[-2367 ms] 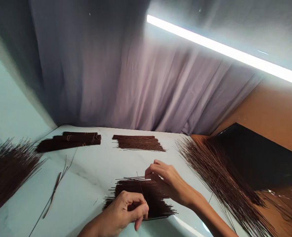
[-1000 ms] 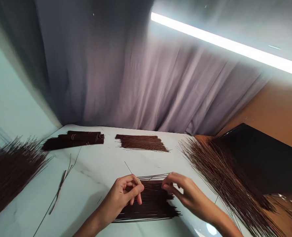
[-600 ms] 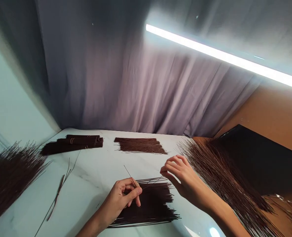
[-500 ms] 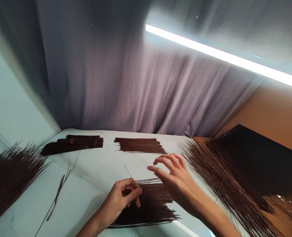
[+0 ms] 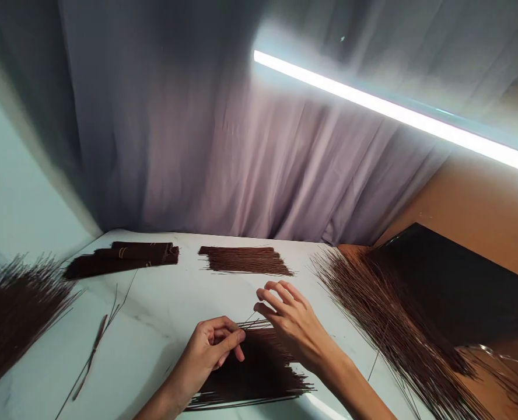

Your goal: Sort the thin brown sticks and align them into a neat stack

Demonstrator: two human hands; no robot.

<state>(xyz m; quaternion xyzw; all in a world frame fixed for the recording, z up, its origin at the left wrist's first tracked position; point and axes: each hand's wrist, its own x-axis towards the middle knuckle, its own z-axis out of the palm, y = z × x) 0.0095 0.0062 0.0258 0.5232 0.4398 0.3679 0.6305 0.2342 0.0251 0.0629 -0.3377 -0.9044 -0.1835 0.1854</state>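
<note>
My left hand (image 5: 219,345) is closed in a pinch on a thin dark stick (image 5: 251,317), over the left part of a mat of dark brown sticks (image 5: 259,367). The stick slants up to the right from the pinch. Just above the mat's upper right part is my right hand (image 5: 287,312), its fingers curved and apart, the thumb near the stick's upper end. Whether it touches the stick cannot be made out. Part of the mat is hidden by both hands.
Tied dark rolls (image 5: 132,256) and a flat stick bundle (image 5: 245,259) lie at the back. Loose stick piles flank both sides, left (image 5: 18,315) and right (image 5: 390,315). A small tied bundle (image 5: 96,344) lies left. A black panel (image 5: 451,286) stands right.
My right hand has moved slightly left and down, closer to my left hand. The stick in my left hand has swung from leaning up-left to leaning up-right. The view has shifted slightly.
</note>
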